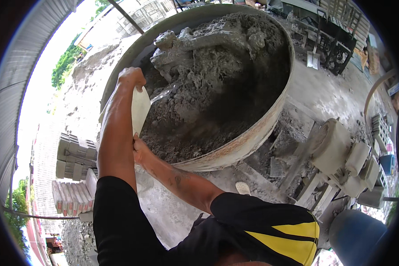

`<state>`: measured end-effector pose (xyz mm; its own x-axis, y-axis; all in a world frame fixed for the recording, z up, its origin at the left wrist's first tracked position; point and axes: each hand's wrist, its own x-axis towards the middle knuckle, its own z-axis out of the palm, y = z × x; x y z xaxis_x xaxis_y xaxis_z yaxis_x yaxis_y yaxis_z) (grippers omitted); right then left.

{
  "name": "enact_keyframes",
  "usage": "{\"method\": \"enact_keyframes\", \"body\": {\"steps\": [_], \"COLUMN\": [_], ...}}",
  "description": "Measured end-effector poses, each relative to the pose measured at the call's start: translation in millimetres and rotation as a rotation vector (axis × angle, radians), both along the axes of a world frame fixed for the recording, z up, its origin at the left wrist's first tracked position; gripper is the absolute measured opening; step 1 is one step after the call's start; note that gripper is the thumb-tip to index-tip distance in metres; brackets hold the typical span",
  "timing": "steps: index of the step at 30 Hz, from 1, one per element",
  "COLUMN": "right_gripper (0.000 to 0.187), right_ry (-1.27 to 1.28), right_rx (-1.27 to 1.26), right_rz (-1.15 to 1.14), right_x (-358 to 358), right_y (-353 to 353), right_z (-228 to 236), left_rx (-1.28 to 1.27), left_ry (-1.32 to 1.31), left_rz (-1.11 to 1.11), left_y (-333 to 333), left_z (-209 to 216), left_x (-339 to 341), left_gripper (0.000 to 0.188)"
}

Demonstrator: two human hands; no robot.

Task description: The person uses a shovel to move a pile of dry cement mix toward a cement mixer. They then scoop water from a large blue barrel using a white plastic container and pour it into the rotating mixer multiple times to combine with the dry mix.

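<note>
A pale, off-white container [140, 108], seemingly a bucket, is tipped over the left side of a big round mixing pan [235, 156]. My left hand [132, 77] is closed on its far end, and my right hand [139, 149] grips the near end. My left forearm hides much of the container. A bright streak, perhaps water, shows beside its lip. Inside the pan lies grey, crumbly cement mix [181, 106], darker on the right. Mix-caked mixer arms [208, 42] cross the far part of the pan.
A dusty motor unit [330, 146] stands right of the pan, with a blue drum [357, 235] nearer me. Stacked concrete blocks [75, 153] and slabs [73, 196] sit at left. A shovel [313, 60] and dark metal frames [341, 51] are at the far right.
</note>
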<state>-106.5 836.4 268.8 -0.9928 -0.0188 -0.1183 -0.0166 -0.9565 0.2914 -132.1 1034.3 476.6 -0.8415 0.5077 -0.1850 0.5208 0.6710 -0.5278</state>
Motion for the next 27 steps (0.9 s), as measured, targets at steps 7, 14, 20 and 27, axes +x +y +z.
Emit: {"method": "enact_keyframes", "body": {"steps": [7,14,20,27], "right_gripper": [0.044,0.059,0.068,0.06], "right_ry": [0.008,0.46,-1.017,-1.779], "right_rx": [0.111,0.879,1.805,0.797], "right_rz": [0.193,0.449,0.759,0.374], "right_x": [109.9,276.7,628.6,1002.2], "right_y": [-113.7,-78.0,-98.4,-230.3], "right_z": [40.8,-64.0,-382.8,-352.0], "left_rx": [0.114,1.52,1.676,1.203], "left_ry": [-0.013,-0.128,-0.2,-0.437], "left_rz": [-0.072,0.125,0.311,-0.087], "left_y": [-251.5,-517.5,-614.7,-578.3], "left_z": [33.5,-22.2,-185.2,-387.8], "left_x": [-51.6,94.1,216.5,364.7], "left_gripper": [0.038,0.034,0.029,0.022]}}
